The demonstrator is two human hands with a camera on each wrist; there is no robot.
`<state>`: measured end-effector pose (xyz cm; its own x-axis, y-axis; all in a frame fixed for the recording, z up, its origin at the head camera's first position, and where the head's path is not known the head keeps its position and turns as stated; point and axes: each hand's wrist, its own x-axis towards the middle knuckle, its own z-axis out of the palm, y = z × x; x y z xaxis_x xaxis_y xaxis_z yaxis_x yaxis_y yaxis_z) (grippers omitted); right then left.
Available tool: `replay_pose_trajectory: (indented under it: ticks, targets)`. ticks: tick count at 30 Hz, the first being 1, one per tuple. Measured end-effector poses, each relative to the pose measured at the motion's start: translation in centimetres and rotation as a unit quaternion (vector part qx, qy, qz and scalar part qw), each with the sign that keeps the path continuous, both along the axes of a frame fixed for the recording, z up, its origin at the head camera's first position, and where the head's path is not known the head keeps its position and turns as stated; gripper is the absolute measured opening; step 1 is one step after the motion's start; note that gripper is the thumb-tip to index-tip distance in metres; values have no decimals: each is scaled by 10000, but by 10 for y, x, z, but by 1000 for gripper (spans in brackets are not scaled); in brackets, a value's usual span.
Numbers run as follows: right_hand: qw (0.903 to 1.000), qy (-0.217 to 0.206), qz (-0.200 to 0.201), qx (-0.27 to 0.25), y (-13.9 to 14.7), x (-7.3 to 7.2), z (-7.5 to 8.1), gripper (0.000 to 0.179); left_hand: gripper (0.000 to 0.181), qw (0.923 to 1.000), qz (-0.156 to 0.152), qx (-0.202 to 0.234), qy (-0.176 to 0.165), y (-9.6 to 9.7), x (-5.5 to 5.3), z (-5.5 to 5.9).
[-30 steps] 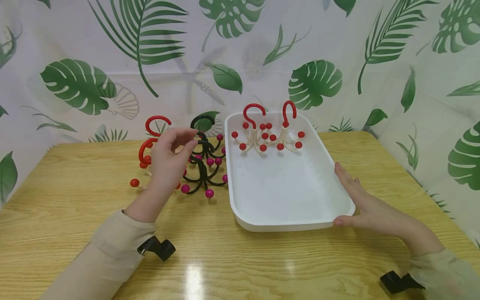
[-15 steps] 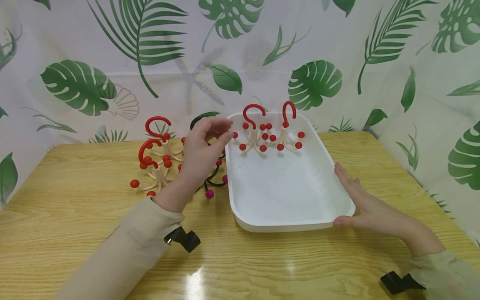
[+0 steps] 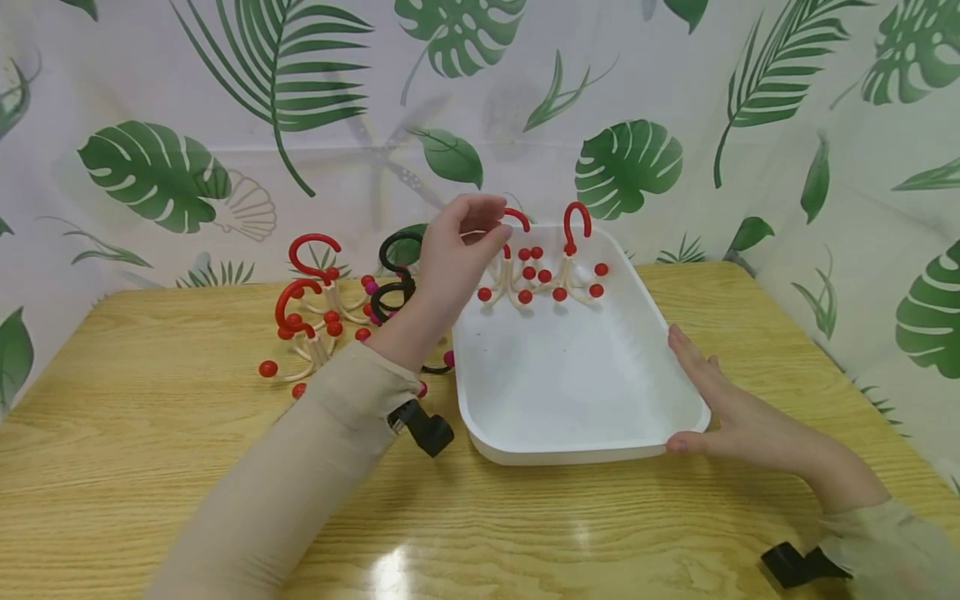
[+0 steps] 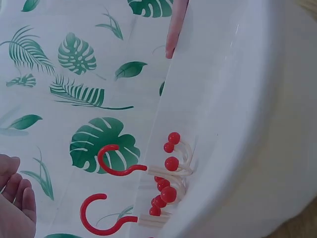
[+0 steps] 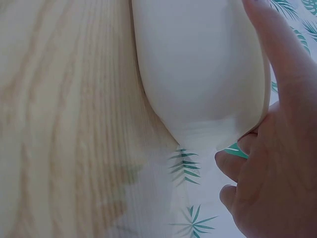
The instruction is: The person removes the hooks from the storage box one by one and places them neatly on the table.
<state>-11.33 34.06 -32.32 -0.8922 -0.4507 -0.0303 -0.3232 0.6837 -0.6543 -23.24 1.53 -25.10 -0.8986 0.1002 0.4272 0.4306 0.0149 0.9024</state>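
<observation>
Left hand (image 3: 456,258) shifted from black hooks (image 3: 408,285) to tray (image 3: 562,375).
Yours holds nothing, fingers loosely bent, seemingly within reach of the red hooks (image 3: 570,247) standing inside; your right hand (image 3: 727,421), fingers spread, braces the tray's near corner.

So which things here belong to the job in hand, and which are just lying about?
Likely part of the job:
white tray, touched by the right hand
red-and-cream hangers inside, near the left hand
similar hangers outside, probably
black-and-magenta hangers, probably

Apparently just surroundings:
wooden table
leaf-print backdrop
black wrist devices
</observation>
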Motion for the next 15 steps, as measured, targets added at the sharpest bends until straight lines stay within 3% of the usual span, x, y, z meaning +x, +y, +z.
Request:
replay_pose_trajectory:
  ticks: [11, 15]
  targets:
    - [10000, 53, 48, -29, 0, 0, 0, 118, 32, 9946, 798, -178, -642, 26, -26, -5]
    - [9999, 26, 72, -74, -1, 0, 1, 118, 37, 9923, 853, -259, -856, 32, -33, -6]
